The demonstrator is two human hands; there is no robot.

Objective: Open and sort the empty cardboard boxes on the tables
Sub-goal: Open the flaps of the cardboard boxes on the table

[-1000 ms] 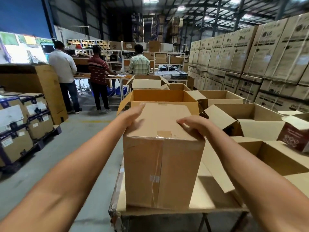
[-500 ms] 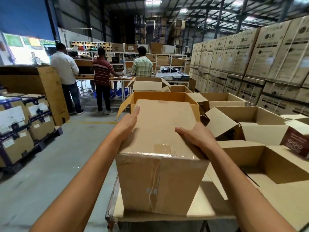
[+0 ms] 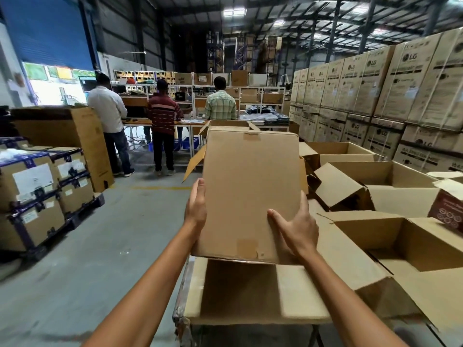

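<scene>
**Both hands grip the closed brown cardboard box (image 3: 250,191)**

The left hand (image 3: 196,209) curls round its left edge. The right hand (image 3: 297,232) clasps the lower right edge, thumb across the face. The box is held tilted above the cardboard-covered table (image 3: 180,304). Stacked tan cartons (image 3: 363,81) at right read "LG".

A warehouse: stacked LG cartons (image 3: 390,81), palletised boxes (image 3: 37,194), storage racks (image 3: 218,51), concrete floor (image 3: 100,246).

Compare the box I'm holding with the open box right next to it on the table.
The held box is up off the table between the left hand and right hand; the open box sits on it. The held box shows a closed flat face; the open box has flaps spread and its inside showing. Both are plain brown cardboard.
</scene>
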